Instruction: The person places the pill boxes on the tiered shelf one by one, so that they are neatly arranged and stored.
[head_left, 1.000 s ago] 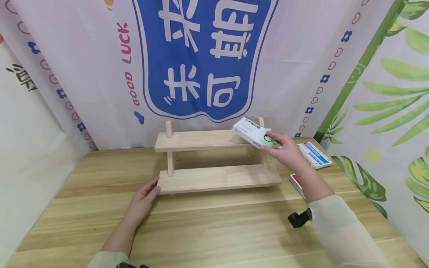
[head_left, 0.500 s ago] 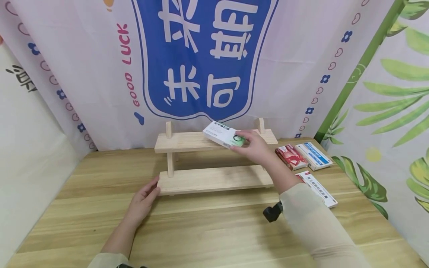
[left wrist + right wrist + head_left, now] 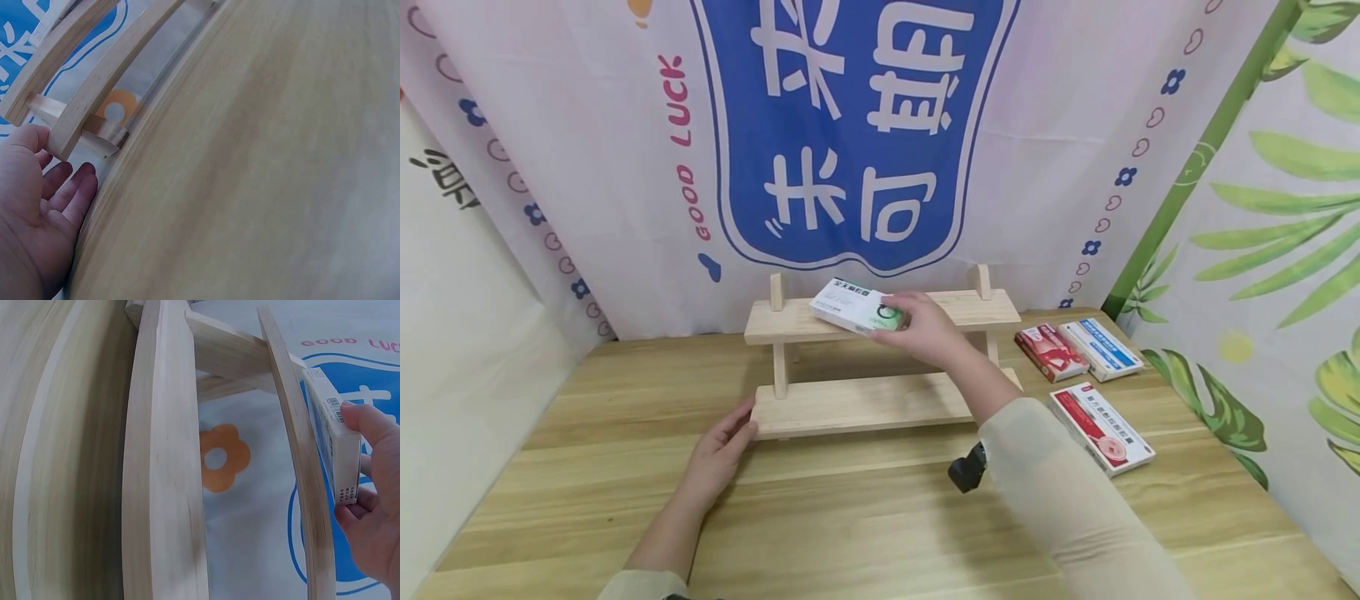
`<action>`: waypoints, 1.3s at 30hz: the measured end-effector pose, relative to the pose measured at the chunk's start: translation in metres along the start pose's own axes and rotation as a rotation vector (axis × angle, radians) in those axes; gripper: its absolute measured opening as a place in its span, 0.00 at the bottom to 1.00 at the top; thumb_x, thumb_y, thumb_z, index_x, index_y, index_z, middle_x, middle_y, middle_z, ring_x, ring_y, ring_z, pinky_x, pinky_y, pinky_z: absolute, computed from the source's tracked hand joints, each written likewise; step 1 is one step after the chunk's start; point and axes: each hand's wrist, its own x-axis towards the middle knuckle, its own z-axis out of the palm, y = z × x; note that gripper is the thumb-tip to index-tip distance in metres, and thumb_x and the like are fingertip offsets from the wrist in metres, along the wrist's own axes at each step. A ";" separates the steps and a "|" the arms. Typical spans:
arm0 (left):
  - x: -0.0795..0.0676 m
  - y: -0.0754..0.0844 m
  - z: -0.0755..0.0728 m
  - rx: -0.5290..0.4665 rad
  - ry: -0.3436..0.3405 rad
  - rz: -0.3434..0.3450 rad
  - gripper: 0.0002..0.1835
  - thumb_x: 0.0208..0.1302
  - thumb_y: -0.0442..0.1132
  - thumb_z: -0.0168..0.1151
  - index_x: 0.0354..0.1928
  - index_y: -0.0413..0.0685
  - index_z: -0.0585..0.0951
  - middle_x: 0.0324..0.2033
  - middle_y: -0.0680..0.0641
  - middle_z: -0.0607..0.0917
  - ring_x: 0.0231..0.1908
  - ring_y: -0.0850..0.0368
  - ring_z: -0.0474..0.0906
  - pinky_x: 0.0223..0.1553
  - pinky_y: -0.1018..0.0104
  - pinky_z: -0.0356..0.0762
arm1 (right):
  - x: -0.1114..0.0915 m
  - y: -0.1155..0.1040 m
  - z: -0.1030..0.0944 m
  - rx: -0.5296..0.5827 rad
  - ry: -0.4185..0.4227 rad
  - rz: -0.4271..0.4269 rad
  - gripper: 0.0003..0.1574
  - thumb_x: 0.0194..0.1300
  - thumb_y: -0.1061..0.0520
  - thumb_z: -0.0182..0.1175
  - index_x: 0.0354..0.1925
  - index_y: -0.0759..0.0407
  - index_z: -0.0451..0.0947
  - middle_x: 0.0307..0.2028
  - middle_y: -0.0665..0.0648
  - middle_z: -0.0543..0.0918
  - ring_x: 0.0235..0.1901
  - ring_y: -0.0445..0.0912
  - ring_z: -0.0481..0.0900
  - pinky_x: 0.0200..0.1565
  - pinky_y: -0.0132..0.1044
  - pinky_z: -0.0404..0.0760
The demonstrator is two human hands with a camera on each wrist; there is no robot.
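A two-tier wooden display shelf (image 3: 857,407) stands on the table near the back. My left hand (image 3: 717,457) holds the left end of its lower board; in the left wrist view the thumb lies against the board's end, the fingers loosely bent beside it. Between thumb and fingers my right hand (image 3: 923,332) grips the right end of a flat white-and-green medicine box (image 3: 848,303). The box lies tilted close over the left half of the upper board (image 3: 966,308). In the right wrist view, the medicine box (image 3: 345,464) shows its narrow side right beside the upper board's edge.
On the table's right side lie a red medicine box (image 3: 1052,352), a white-and-blue one (image 3: 1102,348) beside it, and a white-and-red one (image 3: 1101,427) nearer the front. A printed cloth (image 3: 1030,183) hangs right behind the shelf.
My right hand has carried the white-and-green medicine box leftward along the upper board and slightly lower. The boxes at the right have come into full view. The left hand has stayed put.
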 end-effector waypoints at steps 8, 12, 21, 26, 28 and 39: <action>-0.001 -0.001 -0.001 -0.003 -0.007 -0.001 0.30 0.76 0.51 0.48 0.74 0.48 0.61 0.75 0.43 0.60 0.74 0.47 0.55 0.73 0.54 0.56 | 0.007 -0.008 0.010 -0.013 -0.015 0.001 0.43 0.56 0.42 0.70 0.67 0.54 0.71 0.69 0.60 0.68 0.69 0.55 0.65 0.71 0.49 0.67; -0.001 -0.001 -0.001 -0.003 -0.013 -0.006 0.30 0.76 0.51 0.48 0.74 0.49 0.61 0.75 0.44 0.59 0.75 0.46 0.54 0.74 0.54 0.56 | 0.010 -0.011 0.014 -0.023 -0.038 0.009 0.43 0.56 0.41 0.70 0.67 0.53 0.71 0.69 0.60 0.67 0.69 0.55 0.65 0.70 0.49 0.68; -0.002 0.000 -0.001 -0.008 -0.020 -0.012 0.30 0.76 0.51 0.47 0.75 0.49 0.60 0.75 0.43 0.59 0.75 0.46 0.54 0.73 0.53 0.57 | 0.008 -0.011 0.017 -0.058 -0.042 0.007 0.45 0.58 0.39 0.68 0.69 0.53 0.68 0.72 0.60 0.63 0.70 0.56 0.64 0.70 0.50 0.68; -0.001 -0.001 -0.001 0.000 -0.018 -0.008 0.31 0.76 0.53 0.47 0.74 0.49 0.60 0.75 0.43 0.59 0.75 0.45 0.54 0.73 0.52 0.57 | 0.003 -0.007 0.012 -0.070 -0.018 0.025 0.48 0.56 0.37 0.69 0.69 0.53 0.67 0.73 0.61 0.61 0.71 0.58 0.61 0.71 0.55 0.65; -0.001 -0.001 -0.002 0.003 -0.015 -0.004 0.31 0.76 0.53 0.47 0.74 0.48 0.60 0.75 0.43 0.60 0.74 0.46 0.54 0.73 0.53 0.57 | 0.001 -0.005 0.010 -0.072 -0.008 0.023 0.47 0.56 0.37 0.69 0.69 0.53 0.68 0.72 0.60 0.63 0.70 0.57 0.62 0.71 0.55 0.65; -0.001 0.000 -0.002 0.003 -0.012 -0.017 0.31 0.75 0.52 0.48 0.74 0.48 0.61 0.75 0.43 0.59 0.75 0.45 0.52 0.75 0.50 0.54 | 0.004 0.002 0.013 -0.049 0.028 0.000 0.38 0.63 0.40 0.65 0.65 0.56 0.73 0.62 0.59 0.75 0.60 0.52 0.75 0.64 0.46 0.76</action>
